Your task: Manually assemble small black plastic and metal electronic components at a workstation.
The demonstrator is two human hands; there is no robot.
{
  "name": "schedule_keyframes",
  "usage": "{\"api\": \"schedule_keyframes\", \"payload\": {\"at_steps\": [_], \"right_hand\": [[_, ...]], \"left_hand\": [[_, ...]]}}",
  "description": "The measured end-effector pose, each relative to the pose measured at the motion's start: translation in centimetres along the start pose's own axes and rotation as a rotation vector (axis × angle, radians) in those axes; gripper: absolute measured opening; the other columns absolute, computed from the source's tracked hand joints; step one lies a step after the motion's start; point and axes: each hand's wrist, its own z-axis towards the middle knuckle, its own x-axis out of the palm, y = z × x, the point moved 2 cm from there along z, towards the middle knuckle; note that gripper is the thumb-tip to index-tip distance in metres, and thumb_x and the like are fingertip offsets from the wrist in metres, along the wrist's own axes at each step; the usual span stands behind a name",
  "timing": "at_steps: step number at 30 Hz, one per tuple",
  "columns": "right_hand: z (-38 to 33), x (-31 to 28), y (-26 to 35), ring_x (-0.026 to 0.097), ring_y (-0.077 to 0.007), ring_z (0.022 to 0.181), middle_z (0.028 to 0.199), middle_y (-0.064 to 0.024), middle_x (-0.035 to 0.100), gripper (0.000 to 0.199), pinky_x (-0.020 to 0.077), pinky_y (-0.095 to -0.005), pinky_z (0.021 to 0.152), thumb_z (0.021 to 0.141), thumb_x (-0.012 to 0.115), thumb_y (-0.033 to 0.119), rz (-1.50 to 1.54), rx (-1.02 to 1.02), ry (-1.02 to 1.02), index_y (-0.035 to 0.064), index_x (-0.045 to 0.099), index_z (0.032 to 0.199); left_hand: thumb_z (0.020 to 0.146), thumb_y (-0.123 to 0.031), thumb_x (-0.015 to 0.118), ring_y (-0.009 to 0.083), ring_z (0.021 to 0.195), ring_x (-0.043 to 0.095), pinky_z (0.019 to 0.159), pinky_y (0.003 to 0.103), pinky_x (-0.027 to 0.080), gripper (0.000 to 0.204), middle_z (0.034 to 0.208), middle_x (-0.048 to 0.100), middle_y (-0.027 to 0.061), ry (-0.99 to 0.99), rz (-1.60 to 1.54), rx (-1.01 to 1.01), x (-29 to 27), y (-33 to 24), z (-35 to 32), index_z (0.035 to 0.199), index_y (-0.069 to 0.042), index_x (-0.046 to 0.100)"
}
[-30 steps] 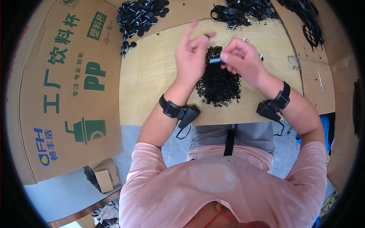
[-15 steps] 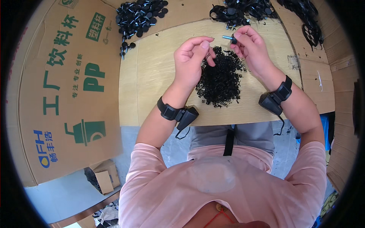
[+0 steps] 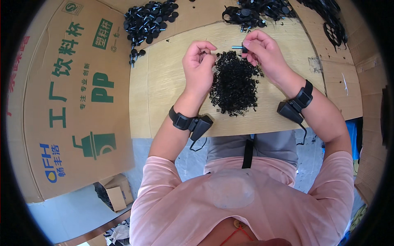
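Observation:
My right hand point(image 3: 264, 51) pinches a small black part with a short silvery pin point(image 3: 239, 48) sticking out to the left, just above a heap of small black springs point(image 3: 234, 82) on the wooden board point(image 3: 164, 78). My left hand point(image 3: 198, 65) hovers at the heap's left edge with fingers curled, thumb and forefinger pinched together; whether a spring sits between them is too small to tell. Both wrists wear black bands with small devices.
A pile of black capped pins point(image 3: 150, 20) lies at the board's far left corner. Another black pile point(image 3: 254, 10) sits at the far middle and looped black pieces point(image 3: 332, 24) at the far right. A large flat cardboard box point(image 3: 69, 94) lies to the left.
My right hand has lifted from the heap up to its far edge with the pin. My left hand has drawn its fingers in from outstretched to curled and come down slightly.

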Motion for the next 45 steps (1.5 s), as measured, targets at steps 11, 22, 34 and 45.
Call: {"api": "schedule_keyframes", "payload": {"at_steps": [11,22,34,45], "right_hand": [[0.0,-0.3,0.0,0.053,-0.005,0.058,0.072,-0.0032,0.059,0.009,0.0402,-0.0173,0.049,0.09,0.059,0.014,-0.002,-0.034,0.008,0.0056,0.055,0.092],[0.3,-0.4,-0.3,0.053,-0.005,0.06,0.073,-0.0016,0.059,0.012,0.0395,-0.0173,0.049,0.09,0.06,0.016,-0.011,-0.036,0.029,0.0058,0.054,0.093],[-0.4,-0.5,0.4,0.05,-0.003,0.061,0.073,0.0014,0.057,0.01,0.0372,-0.0169,0.051,0.091,0.058,0.017,-0.002,-0.051,0.01,0.0086,0.053,0.092],[-0.7,0.1,0.9,0.049,-0.0021,0.063,0.074,0.0036,0.053,0.009,0.0378,-0.0164,0.053,0.09,0.057,0.015,-0.053,-0.046,0.149,0.0082,0.052,0.092]], "left_hand": [[0.071,0.01,0.051,0.0042,0.063,0.038,0.056,0.02,0.029,0.024,0.069,0.043,-0.0041,0.22,0.056,0.195,0.0,-1.2,-1.0,0.089,0.002,0.065],[0.081,0.008,0.053,0.0101,0.075,0.045,0.065,0.021,0.037,0.015,0.08,0.047,0.0022,0.251,0.382,0.276,1.3,-1.0,-0.7,0.082,-0.001,0.065],[0.074,0.002,0.053,0.0216,0.102,0.056,0.088,0.028,0.042,0.031,0.114,0.061,0.0179,0.435,0.158,0.072,1.6,-0.8,-1.3,0.103,0.003,0.065],[0.087,-0.001,0.06,0.0036,0.063,0.048,0.057,0.018,0.039,0.017,0.084,0.061,0.0027,0.151,0.284,0.061,1.4,0.2,-0.8,0.103,-0.001,0.06]]}}
